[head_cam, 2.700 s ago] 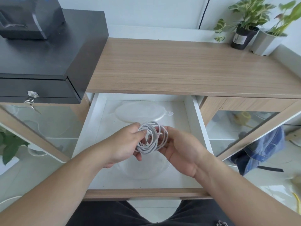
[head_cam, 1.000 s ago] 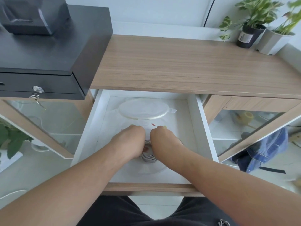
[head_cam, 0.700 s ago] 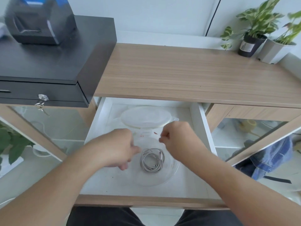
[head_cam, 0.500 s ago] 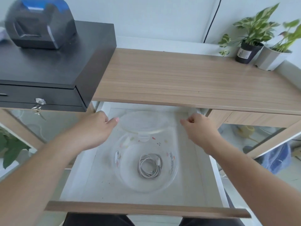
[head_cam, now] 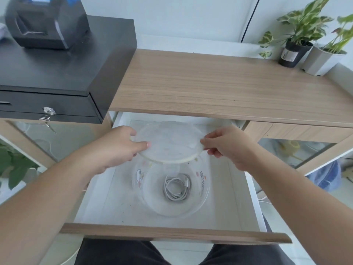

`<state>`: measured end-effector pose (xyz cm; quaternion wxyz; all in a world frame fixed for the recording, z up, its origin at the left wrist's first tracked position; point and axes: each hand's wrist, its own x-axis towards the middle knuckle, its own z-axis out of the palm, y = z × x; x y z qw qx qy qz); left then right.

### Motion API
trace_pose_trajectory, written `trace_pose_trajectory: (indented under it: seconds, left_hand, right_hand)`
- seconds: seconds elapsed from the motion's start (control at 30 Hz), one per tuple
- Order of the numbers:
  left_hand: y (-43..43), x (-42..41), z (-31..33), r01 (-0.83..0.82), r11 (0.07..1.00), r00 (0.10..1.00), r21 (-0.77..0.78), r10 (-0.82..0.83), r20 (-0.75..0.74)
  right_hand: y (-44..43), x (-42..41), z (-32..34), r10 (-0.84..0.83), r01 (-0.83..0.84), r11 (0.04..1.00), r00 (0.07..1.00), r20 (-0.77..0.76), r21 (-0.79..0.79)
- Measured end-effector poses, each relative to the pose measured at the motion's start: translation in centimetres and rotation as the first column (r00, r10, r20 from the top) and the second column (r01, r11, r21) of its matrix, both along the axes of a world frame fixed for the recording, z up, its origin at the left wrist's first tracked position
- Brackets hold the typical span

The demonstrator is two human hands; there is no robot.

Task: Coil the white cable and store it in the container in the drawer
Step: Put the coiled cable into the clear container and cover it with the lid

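Observation:
The white cable [head_cam: 176, 188] lies coiled at the bottom of a clear round container [head_cam: 202, 199] with small printed figures, which stands in the open white drawer [head_cam: 95, 207]. A round translucent lid [head_cam: 169, 142] is held above the container's far rim. My left hand [head_cam: 118, 146] grips the lid's left edge, thumb on top. My right hand [head_cam: 227, 144] pinches its right edge. The lid hides the far part of the container.
The drawer's wooden front [head_cam: 172, 233] lies close to my legs. Above it runs a wooden desktop [head_cam: 219, 87] with two potted plants [head_cam: 298, 35] at the far right. A black cash box [head_cam: 57, 73] with a printer [head_cam: 45, 20] on it stands left.
The coiled cable went from both hands into the container. Both hands then reached to the back of the drawer, took the lid by its edges and lifted it toward the container.

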<state>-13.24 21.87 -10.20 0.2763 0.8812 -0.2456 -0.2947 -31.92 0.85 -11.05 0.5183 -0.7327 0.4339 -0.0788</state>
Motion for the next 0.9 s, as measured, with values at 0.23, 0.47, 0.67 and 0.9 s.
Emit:
trace_pose_trajectory:
  seconds: [0.23, 0.47, 0.67, 0.9]
  left_hand:
    - [4.4, -3.9, -0.8, 0.231, 0.943, 0.965, 0.24, -0.254, 0.067]
    - [4.5, -4.8, -1.5, 0.111, 0.987, 0.994, 0.117, -0.111, -0.003]
    - [3.3, -4.7, -1.4, 0.03, 0.999, 0.999, -0.017, -0.029, 0.033]
    - [3.6, -4.6, -1.9, 0.018, 0.995, 0.998, -0.097, -0.013, 0.058]
  right_hand:
    - [4.6, -5.4, -0.2, 0.061, -0.065, 0.996, 0.996, -0.069, -0.06]
    - [5.5, -5.5, -0.9, -0.045, 0.045, 0.997, 0.999, 0.003, -0.058]
    - [4.3, -3.8, -1.4, -0.112, 0.11, 0.993, 0.992, 0.062, 0.03]
    - [3.8, -3.8, -2.1, -0.108, 0.105, 0.992, 0.994, 0.028, 0.07]
